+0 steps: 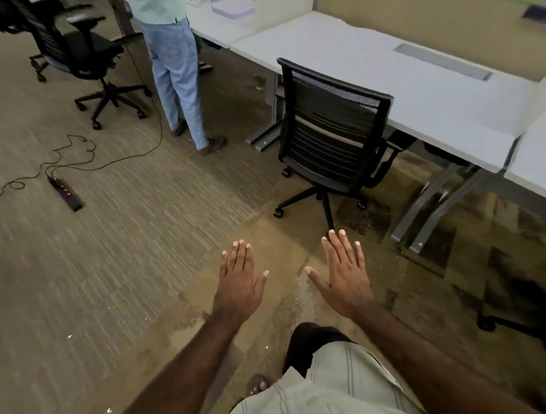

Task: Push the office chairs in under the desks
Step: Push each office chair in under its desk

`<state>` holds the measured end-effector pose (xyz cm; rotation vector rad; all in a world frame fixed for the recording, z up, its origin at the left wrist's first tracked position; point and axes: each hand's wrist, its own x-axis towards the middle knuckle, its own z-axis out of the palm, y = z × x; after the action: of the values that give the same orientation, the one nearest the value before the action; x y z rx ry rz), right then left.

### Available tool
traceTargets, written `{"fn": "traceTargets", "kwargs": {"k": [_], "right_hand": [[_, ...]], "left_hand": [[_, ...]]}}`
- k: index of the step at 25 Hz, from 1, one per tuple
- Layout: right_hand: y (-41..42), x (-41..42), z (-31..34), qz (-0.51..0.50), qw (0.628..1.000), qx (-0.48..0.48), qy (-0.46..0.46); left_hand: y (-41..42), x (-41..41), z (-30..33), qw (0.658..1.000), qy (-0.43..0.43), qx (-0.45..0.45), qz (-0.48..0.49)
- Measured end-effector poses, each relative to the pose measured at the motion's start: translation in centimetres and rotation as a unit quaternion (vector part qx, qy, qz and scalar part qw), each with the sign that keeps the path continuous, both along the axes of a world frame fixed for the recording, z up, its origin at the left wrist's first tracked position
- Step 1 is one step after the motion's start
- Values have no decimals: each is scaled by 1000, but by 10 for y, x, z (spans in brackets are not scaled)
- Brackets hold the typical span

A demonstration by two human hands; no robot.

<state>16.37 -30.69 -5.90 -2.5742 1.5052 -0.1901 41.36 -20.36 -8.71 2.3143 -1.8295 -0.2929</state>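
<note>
Grey-brown striped carpet [118, 243] fills the left and centre of the frame, with darker stained patches toward the lower right. Across the upper right we see a long pale grey worktop [385, 79] running on a slant, backed by a tan partition [413, 16] and standing on grey metal legs [432, 207]. A black mesh-backed chair [334, 130] sits at centre right with its back toward us; its seat is tucked partly under the worktop edge, while its wheeled base lies on the carpet just outside. In the upper left corner a second black chair [87, 55] stands out on the open floor, well apart from any worktop, with another dark chair [17, 17] behind it. Beside it, at the top centre, a person [174, 71] in pale blue trousers and a light shirt stands facing a worktop. At the right edge, low down, part of another dark chair base [523, 309] shows, blurred.

In the lower centre our two bare arms reach forward, palms down. The left hand [240, 285] has an open grip, fingers straight and spread, holding nothing. The right hand [345, 275] is the same, flat and empty; its fingertips overlap the nearest leg of the chair base in the frame, though we cannot tell if they touch it.

At the left, a black power strip [65, 193] with red lights lies on the carpet, thin cables [109, 163] trailing from it.
</note>
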Motion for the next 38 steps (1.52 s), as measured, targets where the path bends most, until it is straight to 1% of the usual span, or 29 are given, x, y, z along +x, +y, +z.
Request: {"fn": "traceTargets", "kwargs": {"k": [3, 5, 8, 9, 10, 11, 13, 14, 15, 17, 19, 20, 23, 26, 30, 34, 36, 38], "right_hand": [[-31, 25, -1, -23, 1000, -7, -9], [-57, 44, -8, -44, 999, -17, -18], [-110, 70, -13, -72, 997, -5, -22], [-134, 81, -11, -83, 996, -11, -31], [-138, 82, -11, -78, 996, -19, -27], [-157, 89, -8, -81, 996, -20, -23], [-193, 102, -4, -117, 992, -19, -36], [-218, 110, 1, -130, 990, -22, -42], [-224, 112, 5, -128, 991, -22, -44], [-261, 120, 15, -136, 988, -42, -53], [-289, 125, 28, -149, 985, -56, -60], [-295, 126, 37, -146, 985, -65, -65], [-325, 128, 59, -180, 977, -89, -75], [-364, 132, 79, -217, 967, -106, -77], [-408, 136, 105, -248, 959, -125, -58], [-448, 137, 123, -282, 956, -73, -45], [-463, 139, 125, -299, 953, -33, -38], [-468, 137, 122, -303, 952, -18, -22]], "left_hand": [[-39, 27, -7, 1000, 7, -1, -27], [-74, 47, -13, 999, -2, -17, -46], [-138, 77, -9, 998, 12, -4, -68], [-166, 88, -4, 997, 7, -17, -81], [-170, 89, -1, 996, 2, -23, -89], [-192, 98, 4, 994, -3, -19, -110], [-233, 115, 10, 990, -28, -41, -135], [-264, 125, 15, 988, -34, -47, -144], [-271, 130, 21, 988, -33, -53, -139], [-315, 141, 29, 986, -19, -70, -149], [-348, 145, 33, 984, -13, -64, -168], [-353, 144, 37, 983, -12, -69, -167], [-398, 148, 51, 979, 2, -83, -185], [-462, 151, 67, 972, 26, -101, -209], [-527, 155, 98, 959, 21, -142, -243], [-589, 165, 125, 946, 0, -154, -285], [-613, 170, 129, 945, -21, -136, -296], [-624, 173, 127, 945, -36, -134, -296]]}}
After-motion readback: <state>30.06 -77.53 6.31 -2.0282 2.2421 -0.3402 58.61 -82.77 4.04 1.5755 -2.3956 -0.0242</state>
